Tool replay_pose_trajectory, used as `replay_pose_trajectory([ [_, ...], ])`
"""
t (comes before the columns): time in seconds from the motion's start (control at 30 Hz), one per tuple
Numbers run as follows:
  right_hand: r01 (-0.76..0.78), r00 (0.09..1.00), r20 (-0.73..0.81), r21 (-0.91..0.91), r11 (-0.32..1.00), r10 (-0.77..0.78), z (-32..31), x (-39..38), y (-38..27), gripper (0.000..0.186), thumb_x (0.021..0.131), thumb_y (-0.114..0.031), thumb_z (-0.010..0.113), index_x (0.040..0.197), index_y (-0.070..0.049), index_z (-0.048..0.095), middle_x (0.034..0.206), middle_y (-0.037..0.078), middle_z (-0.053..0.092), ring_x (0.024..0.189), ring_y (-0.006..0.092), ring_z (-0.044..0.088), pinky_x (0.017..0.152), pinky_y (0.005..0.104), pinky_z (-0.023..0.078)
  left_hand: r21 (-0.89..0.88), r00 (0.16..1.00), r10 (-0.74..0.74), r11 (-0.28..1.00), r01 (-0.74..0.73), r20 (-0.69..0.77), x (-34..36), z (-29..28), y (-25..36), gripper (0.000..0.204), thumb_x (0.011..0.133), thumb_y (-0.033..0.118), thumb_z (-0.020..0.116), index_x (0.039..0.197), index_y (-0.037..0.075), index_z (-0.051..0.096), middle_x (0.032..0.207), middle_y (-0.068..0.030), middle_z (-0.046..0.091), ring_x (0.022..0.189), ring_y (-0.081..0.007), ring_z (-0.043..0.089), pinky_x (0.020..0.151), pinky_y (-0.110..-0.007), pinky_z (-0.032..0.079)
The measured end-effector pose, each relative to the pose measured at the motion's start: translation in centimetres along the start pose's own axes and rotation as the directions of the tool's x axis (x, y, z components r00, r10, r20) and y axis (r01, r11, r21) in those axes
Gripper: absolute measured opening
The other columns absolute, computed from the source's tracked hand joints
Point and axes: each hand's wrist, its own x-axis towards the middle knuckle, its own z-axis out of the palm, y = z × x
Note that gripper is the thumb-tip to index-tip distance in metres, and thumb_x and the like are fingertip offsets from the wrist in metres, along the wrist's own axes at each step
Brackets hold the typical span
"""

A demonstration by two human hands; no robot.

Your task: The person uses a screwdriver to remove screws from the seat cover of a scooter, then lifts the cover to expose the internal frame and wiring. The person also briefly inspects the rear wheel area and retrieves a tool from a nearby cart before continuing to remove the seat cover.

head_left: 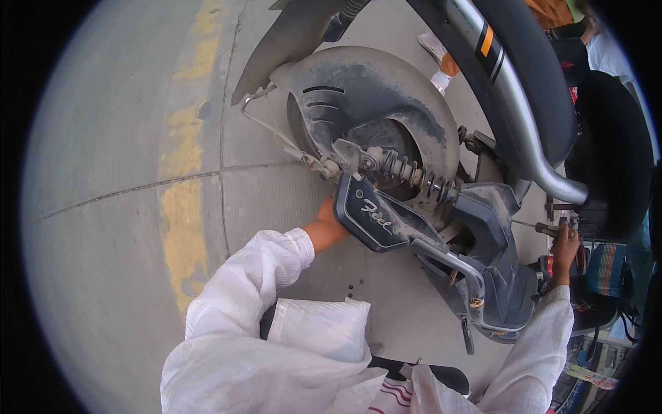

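In front of me stands a dusty scooter with its rear wheel (386, 141) under a grey mudguard (407, 83). My left hand (327, 224) is at the lower left edge of a black plastic cover (369, 214) with light script lettering. Its fingers are hidden behind the cover. On the far side of the scooter, my right hand (565, 247) is closed round the handle of a screwdriver (548, 229). The thin shaft points left toward the dark body panel (493, 224). Where its tip ends is hard to make out.
A coil-spring shock absorber (403, 169) sits beside the cover. Above runs a silver grab rail (510, 96) along a black seat (541, 76). Several small dark pieces (355, 284) lie on the concrete floor (276, 200). Another person's foot (433, 48) shows behind the wheel.
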Motion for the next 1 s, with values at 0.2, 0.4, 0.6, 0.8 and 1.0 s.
replay_pose_trajectory([
  [0.2, -0.124, 0.992, 0.03, -0.026, 0.992, 0.124, -0.1, 0.2, -2.1, 0.039, 0.092, -0.04, 0.06, 0.084, -0.002, 0.057, 0.056, 0.001, 0.051, 0.041, 0.0078, 0.047, 0.037, 0.0233, 0.036, -0.033, 0.797, -0.396, 0.888, 0.459, 0.455, -1.8, -13.9, -1.1, 0.027, 0.089, 0.026, 0.051, 0.093, 0.007, 0.069, 0.096, -0.0172, 0.069, 0.092, -0.0361, 0.066, 0.079, -0.046, 0.051],
  [0.4, -0.127, 0.992, 0.005, -0.135, 0.983, 0.129, 0.8, 0.2, -2.4, 0.049, 0.088, -0.051, 0.059, 0.084, -0.002, 0.06, 0.058, 0.001, 0.051, 0.047, 0.0086, 0.048, 0.044, 0.0255, 0.039, -0.369, 0.937, -0.281, 0.909, 0.192, -0.206, -0.1, -23.2, 1.2, 0.038, 0.097, 0.031, 0.046, 0.113, -0.001, 0.061, 0.119, -0.0202, 0.06, 0.111, -0.0357, 0.057, 0.094, -0.039, 0.044],
  [0.6, 0.04, 0.995, 0.101, -0.209, 0.977, -0.019, -0.7, 1.3, 0.0, 0.062, 0.088, -0.062, 0.05, 0.096, -0.003, 0.065, 0.066, 0.005, 0.056, 0.053, 0.0114, 0.052, 0.045, 0.0264, 0.039, -0.255, 0.992, -0.022, 0.967, -0.009, -0.121, 3.7, -20.1, 3.2, 0.056, 0.1, 0.035, 0.043, 0.137, -0.006, 0.042, 0.141, -0.0253, 0.043, 0.133, -0.0363, 0.04, 0.11, -0.039, 0.029],
  [0.8, -0.136, 0.991, -0.033, -0.217, 0.967, 0.132, 1.3, -1.8, -8.2, 0.039, 0.089, -0.038, 0.058, 0.076, -0.002, 0.065, 0.056, 0.006, 0.055, 0.045, 0.0185, 0.055, 0.042, 0.0327, 0.046, -0.103, 0.989, -0.104, 0.99, 0.094, -0.104, 3.3, -20.2, 0.2, 0.064, 0.099, 0.041, 0.042, 0.142, -0.006, 0.036, 0.144, -0.0273, 0.038, 0.135, -0.0375, 0.036, 0.113, -0.039, 0.025],
  [1.0, 0.135, 0.986, -0.063, -0.257, 0.957, -0.156, 1.3, 2.3, -0.4, 0.054, 0.089, -0.053, 0.058, 0.095, 0.0, 0.063, 0.061, 0.007, 0.056, 0.049, 0.0127, 0.052, 0.046, 0.0303, 0.04, -0.194, 0.963, -0.246, 0.956, 0.221, -0.114, 6.7, -19.9, 3.1, 0.074, 0.097, 0.054, 0.035, 0.144, -0.004, 0.034, 0.15, -0.0234, 0.032, 0.136, -0.0371, 0.035, 0.112, -0.039, 0.026],
])
